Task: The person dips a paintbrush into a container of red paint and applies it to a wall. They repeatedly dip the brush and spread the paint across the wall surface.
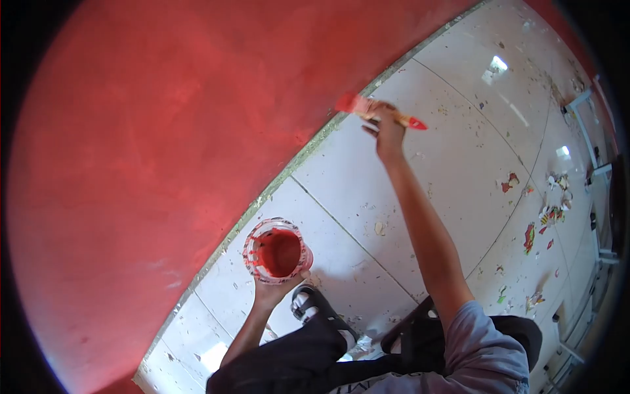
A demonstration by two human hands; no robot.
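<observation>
My right hand grips a paintbrush with a wooden handle and a red tip. Its red-loaded bristles meet the lower edge of the red wall, just above the floor line. Low on the left, my left hand holds a clear plastic paint tub from beneath and the side. Red paint fills part of the tub and streaks its inner wall. The tub hides most of the left fingers.
A pale tiled floor with dark joints carries paint chips and specks. Colourful scraps lie to the right, near white metal frames. My sandalled foot is below the tub. A greenish strip runs along the wall's base.
</observation>
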